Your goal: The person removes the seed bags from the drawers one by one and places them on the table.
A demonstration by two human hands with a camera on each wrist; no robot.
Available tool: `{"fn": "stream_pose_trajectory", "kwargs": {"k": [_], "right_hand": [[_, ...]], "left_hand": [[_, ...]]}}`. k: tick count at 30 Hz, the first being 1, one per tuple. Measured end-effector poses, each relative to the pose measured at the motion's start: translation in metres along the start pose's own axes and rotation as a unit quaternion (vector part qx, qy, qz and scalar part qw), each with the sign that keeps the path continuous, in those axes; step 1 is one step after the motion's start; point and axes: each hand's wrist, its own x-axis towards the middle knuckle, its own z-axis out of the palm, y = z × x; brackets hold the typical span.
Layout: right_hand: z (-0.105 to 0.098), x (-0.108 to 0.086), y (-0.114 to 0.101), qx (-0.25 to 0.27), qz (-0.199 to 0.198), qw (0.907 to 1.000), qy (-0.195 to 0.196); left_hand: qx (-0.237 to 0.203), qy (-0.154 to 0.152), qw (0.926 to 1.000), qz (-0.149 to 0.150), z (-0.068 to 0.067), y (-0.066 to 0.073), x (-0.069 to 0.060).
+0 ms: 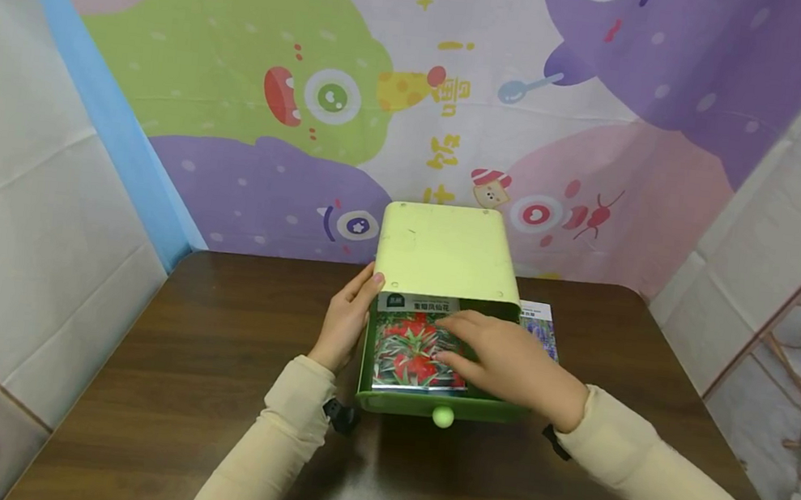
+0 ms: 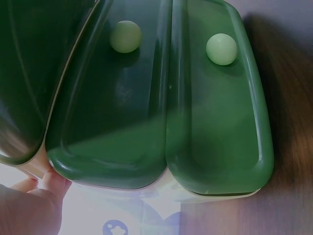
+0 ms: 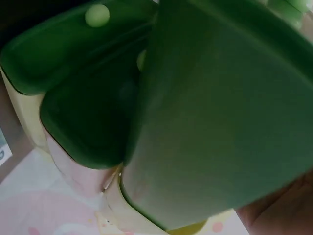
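Observation:
A small cabinet with a pale yellow-green top [image 1: 452,247] stands on the table, its top drawer [image 1: 399,404] pulled out toward me. In that drawer lies a seed packet [image 1: 413,357] with red flowers printed on it. My right hand [image 1: 516,364] is over the drawer, with spread fingers and thumb resting on the packet's face. Along the cabinet's left side my left hand [image 1: 343,321] touches the wall near the front edge, thumb uppermost. In the right wrist view the drawer's underside [image 3: 220,122] hides most of the right hand.
Two lower drawers, a middle one [image 2: 107,112] and a bottom one [image 2: 220,122], are closed and have round knobs. Another packet [image 1: 542,330] with purple-blue flowers lies right of the cabinet. A cartoon-printed cloth [image 1: 242,79] hangs behind the brown table [image 1: 226,378].

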Motion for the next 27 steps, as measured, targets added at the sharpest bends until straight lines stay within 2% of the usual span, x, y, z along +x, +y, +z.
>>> {"fn": "stream_pose_trajectory", "kwargs": {"k": [6,12,21,27], "right_hand": [[0.003,0.004,0.001,-0.019,0.007,0.9973,-0.071],[0.006,0.008,0.005,-0.036,0.023,0.9918,-0.12],[0.013,0.011,0.009,-0.051,0.025,0.9897,-0.132],[0.015,0.009,0.009,-0.06,0.045,0.9864,-0.147]], "left_hand": [[-0.002,0.005,1.0,-0.003,0.001,0.002,0.0],[0.001,0.004,1.0,0.0,0.001,0.003,-0.001],[0.006,0.003,1.0,-0.001,0.0,0.003,-0.001],[0.006,0.001,1.0,-0.003,0.0,0.003,-0.002]]}}
